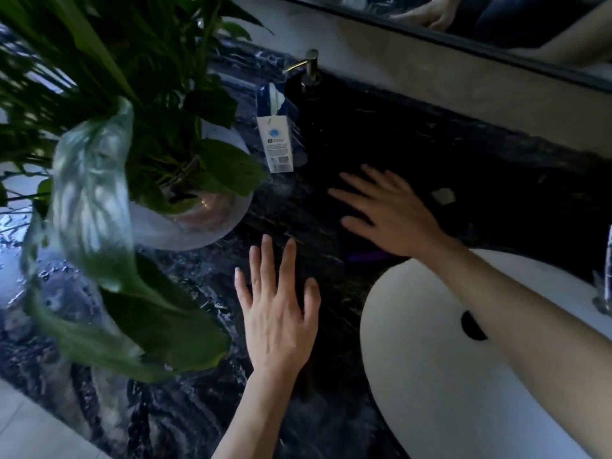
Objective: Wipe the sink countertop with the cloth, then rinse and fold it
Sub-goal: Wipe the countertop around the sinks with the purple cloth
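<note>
While flat on cloth (374,256) | R hand (394,217) grip open | L hand (278,313) open

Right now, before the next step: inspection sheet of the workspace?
Surface: dark veined countertop, glossy.
Job's things: dark cloth lying flat beside the white sink, pale tag showing; its edges are hard to make out.
Clutter: plant in a glass bowl, tissue box, soap dispenser.
Grippers: left hand and right hand flat, fingers spread; right rests on the cloth.
Cables: nothing seen.
Surroundings: mirror behind, faucet at right edge.
</note>
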